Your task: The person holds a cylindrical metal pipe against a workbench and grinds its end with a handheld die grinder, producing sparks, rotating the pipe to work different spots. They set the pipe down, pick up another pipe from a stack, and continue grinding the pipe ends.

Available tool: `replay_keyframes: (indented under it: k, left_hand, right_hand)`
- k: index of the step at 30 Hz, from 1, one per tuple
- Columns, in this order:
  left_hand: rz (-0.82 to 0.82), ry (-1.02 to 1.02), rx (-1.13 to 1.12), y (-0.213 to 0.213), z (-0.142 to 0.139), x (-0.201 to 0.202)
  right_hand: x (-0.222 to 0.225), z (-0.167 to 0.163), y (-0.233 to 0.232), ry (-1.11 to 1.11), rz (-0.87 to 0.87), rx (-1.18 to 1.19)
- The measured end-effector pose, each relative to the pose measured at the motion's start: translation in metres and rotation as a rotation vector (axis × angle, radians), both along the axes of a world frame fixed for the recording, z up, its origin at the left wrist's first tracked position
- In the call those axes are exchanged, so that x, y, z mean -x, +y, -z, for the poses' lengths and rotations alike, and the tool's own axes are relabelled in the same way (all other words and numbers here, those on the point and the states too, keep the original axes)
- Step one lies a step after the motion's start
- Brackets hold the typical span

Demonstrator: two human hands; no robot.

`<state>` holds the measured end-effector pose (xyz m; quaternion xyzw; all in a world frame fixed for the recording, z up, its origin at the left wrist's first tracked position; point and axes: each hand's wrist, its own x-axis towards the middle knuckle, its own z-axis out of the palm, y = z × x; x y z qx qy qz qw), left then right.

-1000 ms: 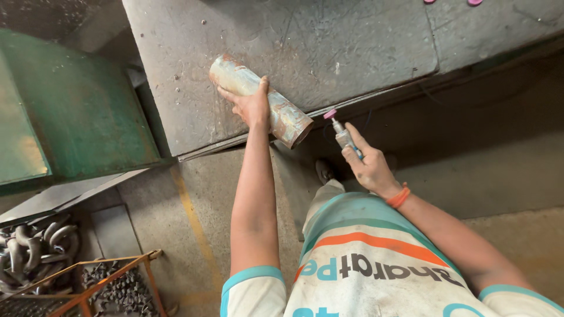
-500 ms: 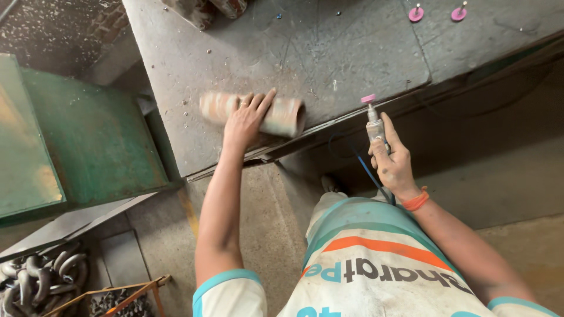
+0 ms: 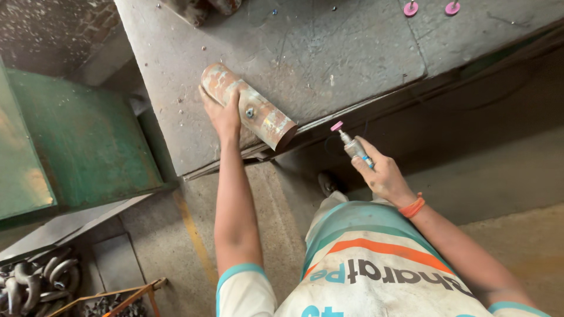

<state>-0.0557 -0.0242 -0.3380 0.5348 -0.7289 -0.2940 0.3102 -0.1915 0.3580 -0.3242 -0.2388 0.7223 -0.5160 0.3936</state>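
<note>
Left hand (image 3: 223, 114) laid palm-down over the rusted metal cylinder (image 3: 249, 107), fingers curled across its upper end, steadying rather than lifting it; the cylinder lies on its side at the near edge of the grey steel workbench (image 3: 329, 53), its open end pointing toward 4 o'clock and overhanging the edge, a small bolt (image 3: 249, 111) showing on its wall. Right hand (image 3: 382, 173) closed around a pencil-type die grinder (image 3: 354, 147), its pink mounted stone (image 3: 336, 125) aimed toward 11 o'clock, close to the cylinder's open end but apart from it. Judged step: positioning for grinding; the next move calls for a firm hold and the stone brought to the rim. Two spare pink stones (image 3: 430, 7) at 1 o'clock; green cabinet (image 3: 88, 141) at 9 o'clock
</note>
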Motion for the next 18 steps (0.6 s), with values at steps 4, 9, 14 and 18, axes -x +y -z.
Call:
replay_keyframes:
  k: [4, 9, 14, 18]
  left_hand:
    - [-0.234, 0.056, -0.395, 0.004, 0.029, 0.028]
    - [-0.327, -0.003, -0.500, 0.020, 0.038, 0.034]
    - [-0.352, -0.002, -0.465, 0.042, 0.041, 0.025]
    - [-0.404, 0.098, -0.512, 0.047, 0.040, 0.018]
  right_hand:
    - [-0.012, 0.008, -0.008, 0.012, -0.138, -0.217]
    - [-0.023, 0.024, -0.007, 0.165, -0.235, -0.163]
    - [-0.023, 0.027, -0.010, 0.411, -0.268, 0.033]
    - [-0.025, 0.024, -0.019, 0.514, -0.308, 0.001]
